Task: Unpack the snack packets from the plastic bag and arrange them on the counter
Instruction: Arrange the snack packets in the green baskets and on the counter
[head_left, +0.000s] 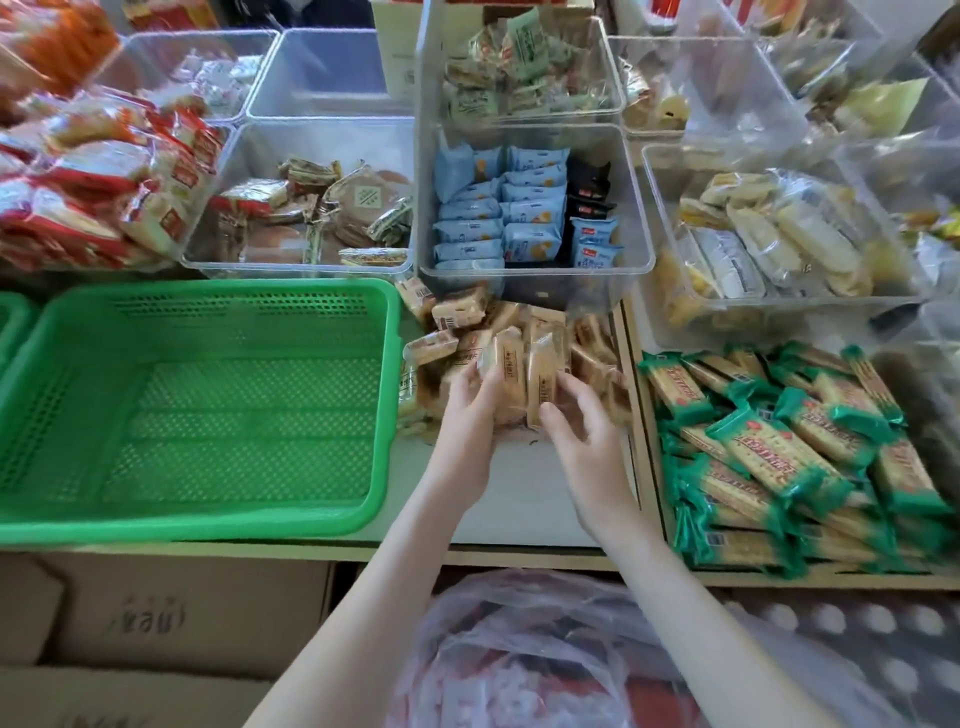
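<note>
A heap of tan snack packets (524, 338) lies on the white counter (519, 493), between the green basket and the wooden divider. My left hand (467, 410) and my right hand (576, 421) both grip a small bunch of these packets (519, 379) at the heap's near edge, fingers curled round them from either side. A thin clear plastic bag (519, 649) sits below the counter edge between my forearms, with reddish contents showing blurred through it.
An empty green plastic basket (197, 415) stands to the left. Green-wrapped cracker packets (779, 452) fill the section on the right. Clear bins of snacks (535, 208) line the back. Red packets (93, 182) pile at far left. Cardboard boxes (156, 623) sit under the counter.
</note>
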